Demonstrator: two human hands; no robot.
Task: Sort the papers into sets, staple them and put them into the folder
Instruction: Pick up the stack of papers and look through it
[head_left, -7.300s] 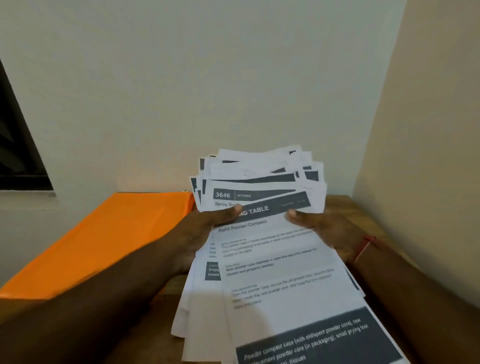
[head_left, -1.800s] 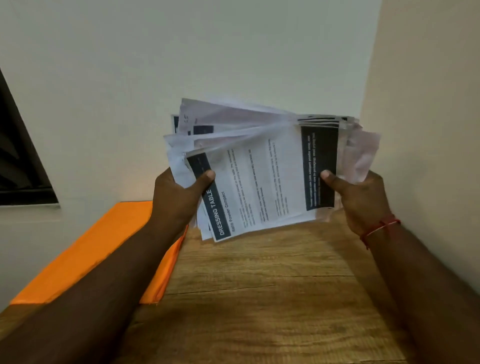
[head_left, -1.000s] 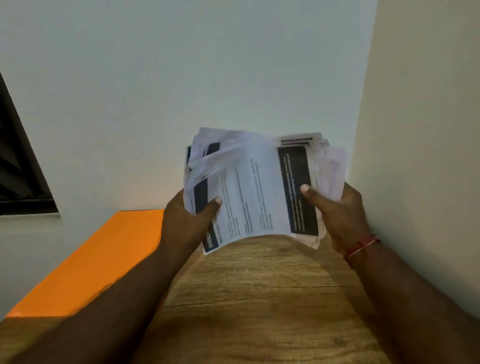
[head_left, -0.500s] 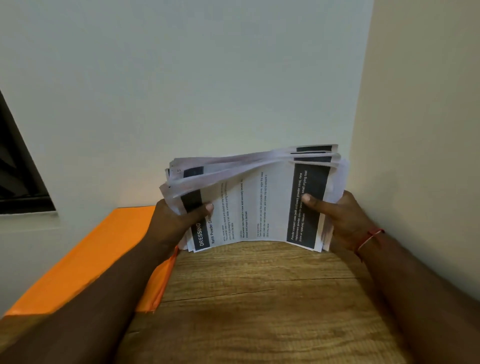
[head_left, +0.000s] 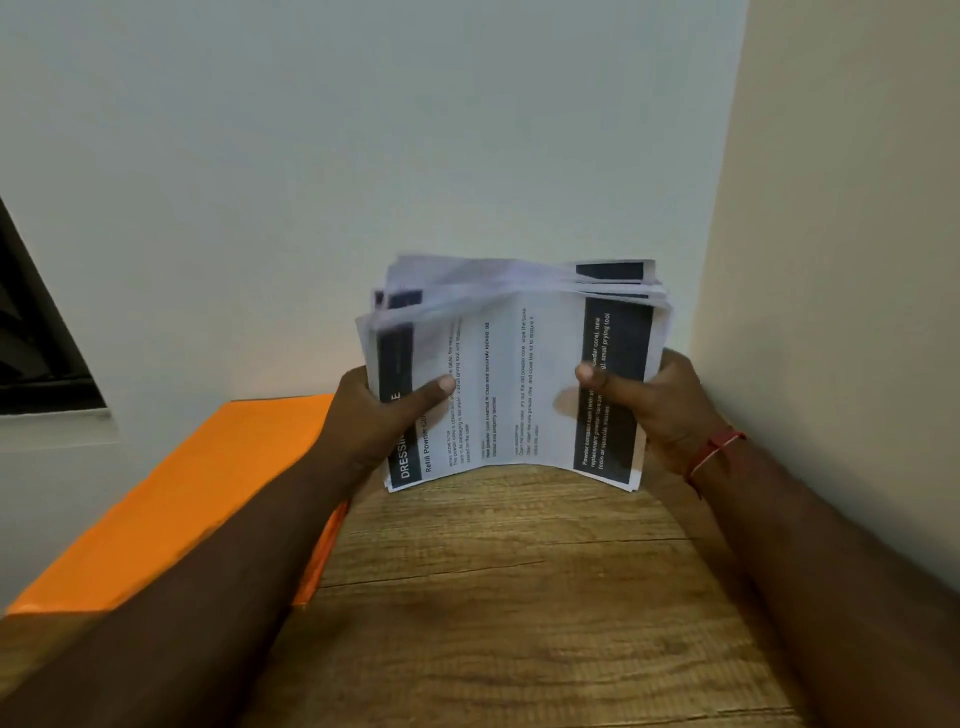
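Note:
A thick stack of printed papers (head_left: 511, 384) stands on its long edge on the wooden table (head_left: 519, 597), turned sideways, with dark header bars at both ends. My left hand (head_left: 379, 421) grips the stack's left end, thumb across the front sheet. My right hand (head_left: 649, 410) grips the right end, thumb on the dark bar; a red thread circles that wrist. The upper sheets are uneven and blurred. An orange folder (head_left: 176, 509) lies flat on the table to the left, partly behind my left forearm. No stapler is in view.
A white wall (head_left: 415, 156) rises just behind the table. A beige wall (head_left: 841, 260) closes the right side. A dark window (head_left: 36, 332) sits at the far left.
The fanned stack has been turned sideways, lifted, then brought down onto its edge on the table. Its sheets sit more squared than half a second ago. Both hands kept their hold.

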